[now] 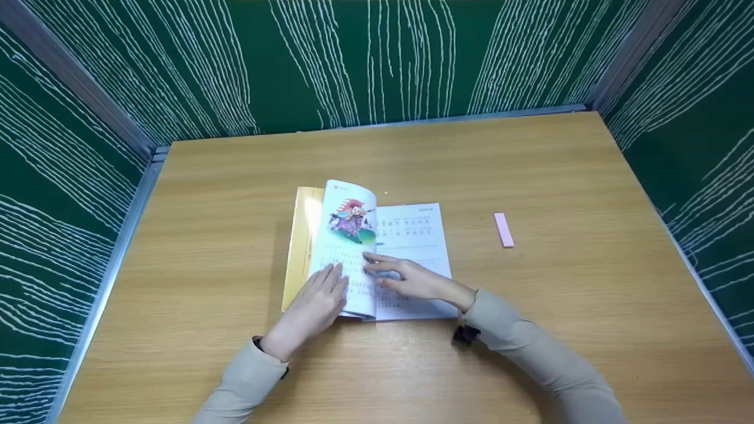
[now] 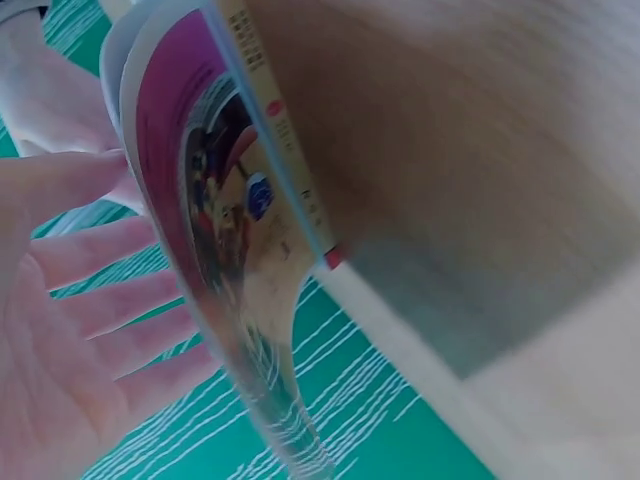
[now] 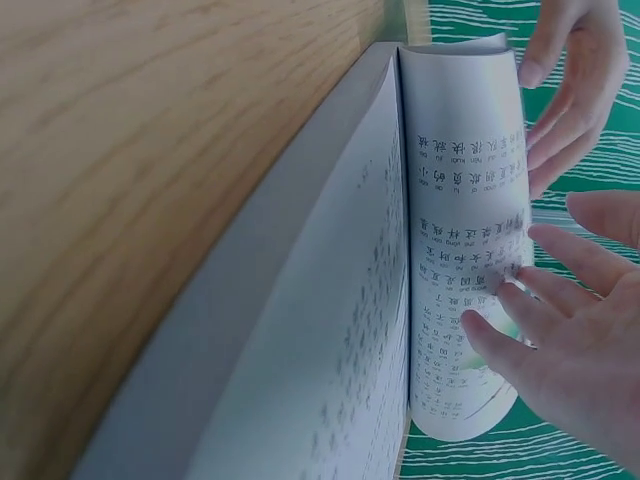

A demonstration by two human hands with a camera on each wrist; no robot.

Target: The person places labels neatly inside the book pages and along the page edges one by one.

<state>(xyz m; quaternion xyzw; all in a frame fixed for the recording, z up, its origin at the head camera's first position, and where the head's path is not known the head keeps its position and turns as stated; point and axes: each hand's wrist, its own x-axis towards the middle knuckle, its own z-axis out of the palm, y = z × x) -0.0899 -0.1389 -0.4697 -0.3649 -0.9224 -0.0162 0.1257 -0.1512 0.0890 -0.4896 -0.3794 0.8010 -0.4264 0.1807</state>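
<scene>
An open book point(image 1: 406, 247) lies on the table, its left pages bowed up and bearing a colour picture of a rider above printed text. Across the lower part of those left pages rests my left hand point(image 1: 318, 297), its fingers extended. Seen in the left wrist view, the left fingers point(image 2: 130, 300) lie straight along the curved pages point(image 2: 200, 180). My right hand point(image 1: 415, 280) reaches over the right page, fingertips touching the left page close to the fold. In the right wrist view, the right fingers point(image 3: 545, 300) are spread against the curled page point(image 3: 460, 240).
A pink strip-shaped block point(image 1: 503, 230) lies on the wooden table point(image 1: 206, 235) right of the book. The book's yellow cover point(image 1: 301, 247) shows beyond the left pages. Green panels point(image 1: 412, 59) with white wavy lines stand behind and at both sides.
</scene>
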